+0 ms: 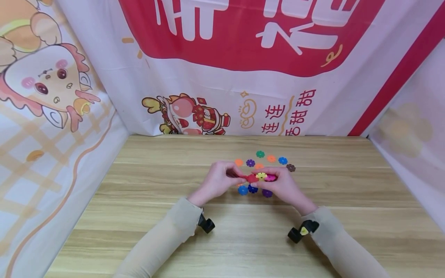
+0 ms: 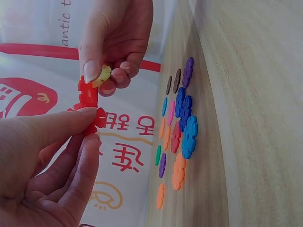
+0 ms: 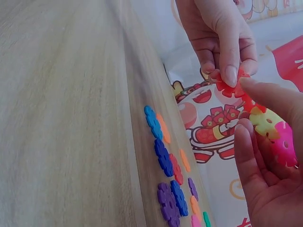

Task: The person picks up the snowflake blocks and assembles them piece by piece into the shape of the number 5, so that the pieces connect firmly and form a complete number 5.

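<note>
My left hand [image 1: 217,178] pinches a red flower-shaped interlocking disc [image 3: 229,87] between thumb and fingers. Opposite it, my right hand [image 1: 283,185] grips a short chain of similar plastic discs. The chain shows a second red disc [image 2: 88,92], a yellow disc [image 1: 261,176] and a pink disc [image 3: 284,144]. Both red discs meet at an angle between the two hands, held above the table. Fingertips cover part of the joint, so I cannot tell how deep the slots sit.
Loose discs lie flat on the wooden table [image 1: 139,185] around and beneath the hands, among them a green disc [image 1: 260,154], a brown disc [image 1: 291,167] and a light blue disc [image 1: 243,190]. A printed cloth [image 1: 208,77] hangs behind the table, with more cloth at both sides.
</note>
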Action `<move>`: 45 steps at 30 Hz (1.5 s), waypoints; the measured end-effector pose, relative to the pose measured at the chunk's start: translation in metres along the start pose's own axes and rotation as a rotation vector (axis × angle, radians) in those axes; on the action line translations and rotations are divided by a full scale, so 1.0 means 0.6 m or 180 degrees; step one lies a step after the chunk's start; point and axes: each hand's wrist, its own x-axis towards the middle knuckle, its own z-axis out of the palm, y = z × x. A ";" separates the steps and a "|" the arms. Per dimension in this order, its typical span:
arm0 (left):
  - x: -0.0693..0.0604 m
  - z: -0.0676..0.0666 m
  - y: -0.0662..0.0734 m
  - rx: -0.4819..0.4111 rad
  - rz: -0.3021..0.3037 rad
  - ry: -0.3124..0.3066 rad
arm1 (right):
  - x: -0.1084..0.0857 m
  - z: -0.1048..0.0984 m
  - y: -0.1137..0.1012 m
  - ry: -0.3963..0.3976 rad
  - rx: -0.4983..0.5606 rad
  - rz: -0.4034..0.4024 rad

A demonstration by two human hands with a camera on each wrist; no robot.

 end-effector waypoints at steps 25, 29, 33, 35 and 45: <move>-0.003 -0.001 0.005 -0.0104 0.0096 0.0026 | -0.001 0.004 0.000 0.0000 0.0177 0.0003; -0.004 -0.003 0.006 -0.0099 0.0154 -0.0024 | -0.002 0.003 0.002 0.0014 0.0123 -0.0068; -0.005 -0.006 0.007 -0.0092 0.0191 -0.0117 | -0.003 0.000 0.002 -0.0029 0.0046 -0.0169; -0.005 -0.006 0.007 -0.0083 0.0186 -0.0155 | -0.004 -0.001 0.002 -0.0072 -0.0001 -0.0199; -0.007 -0.003 0.005 -0.0022 0.0275 -0.0219 | -0.004 -0.001 0.000 -0.0199 -0.0232 -0.0170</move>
